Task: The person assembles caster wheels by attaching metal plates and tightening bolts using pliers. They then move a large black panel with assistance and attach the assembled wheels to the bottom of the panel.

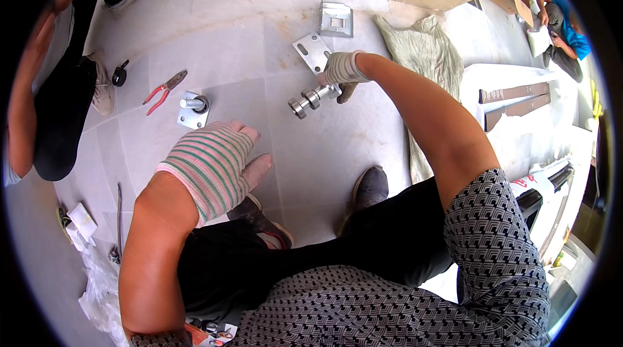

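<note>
Over the tiled floor (311, 165), the right hand (342, 68) grasps a roller assembly (311, 98), seemingly positioning it, needing steadiness next; the left hand (211, 160) hangs loose-fingered.

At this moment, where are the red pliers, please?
In the head view, the pliers lie on the floor, left of centre, beyond the left hand and beside a metal plate.

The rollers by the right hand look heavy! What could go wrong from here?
The rollers might slip out of the right hand and perhaps knock the dark shoe behind them. Also, the pliers lie loose near a pale shoe, so someone could step on them and wobble.
</note>
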`<state>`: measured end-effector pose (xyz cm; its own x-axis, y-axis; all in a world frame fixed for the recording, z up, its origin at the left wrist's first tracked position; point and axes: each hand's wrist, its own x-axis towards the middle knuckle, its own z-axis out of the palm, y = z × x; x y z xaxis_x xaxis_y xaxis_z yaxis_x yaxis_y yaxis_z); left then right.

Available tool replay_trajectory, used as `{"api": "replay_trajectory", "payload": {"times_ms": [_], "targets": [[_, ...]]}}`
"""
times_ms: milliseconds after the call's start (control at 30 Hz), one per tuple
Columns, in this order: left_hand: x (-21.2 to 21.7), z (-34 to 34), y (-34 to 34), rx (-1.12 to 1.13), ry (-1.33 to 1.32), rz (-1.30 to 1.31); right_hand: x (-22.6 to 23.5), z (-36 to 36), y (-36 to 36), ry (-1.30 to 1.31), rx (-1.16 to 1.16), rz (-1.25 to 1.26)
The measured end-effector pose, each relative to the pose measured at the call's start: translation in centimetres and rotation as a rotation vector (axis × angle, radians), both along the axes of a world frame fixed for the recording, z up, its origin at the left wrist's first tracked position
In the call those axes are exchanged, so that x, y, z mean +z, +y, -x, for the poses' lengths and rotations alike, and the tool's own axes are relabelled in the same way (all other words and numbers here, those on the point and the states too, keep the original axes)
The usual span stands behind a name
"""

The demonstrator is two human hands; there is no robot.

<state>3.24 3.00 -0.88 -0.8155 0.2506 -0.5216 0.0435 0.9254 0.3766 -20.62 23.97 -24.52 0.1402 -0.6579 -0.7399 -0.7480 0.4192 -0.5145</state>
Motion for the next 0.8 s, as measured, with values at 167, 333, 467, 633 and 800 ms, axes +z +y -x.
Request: {"api": "replay_trajectory", "payload": {"times_ms": [167,333,467,633,800], "targets": [[0.6,0.4,-3.6,0.252,0.124,0.043,7.0,-2.2,-4.0,-0.396,-0.995,-0.075],[2.0,0.6,-7.0,0.568,0.237,0.028,13.4,-3.2,-7.8,-0.557,-1.203,0.117],[3.6,1.2,-8.6,0.684,0.227,-0.003,16.4,-3.2,-10.2,-0.741,-1.288,0.227],[2.6,1.3,-9.3,0.734,0.295,-0.392,20.1,-4.3,-11.6,-0.910,-1.387,0.503],[3.9,2.4,-7.9,0.807,0.400,-0.645,23.6,-4.9,-11.5,-0.956,-1.373,0.655]]}}
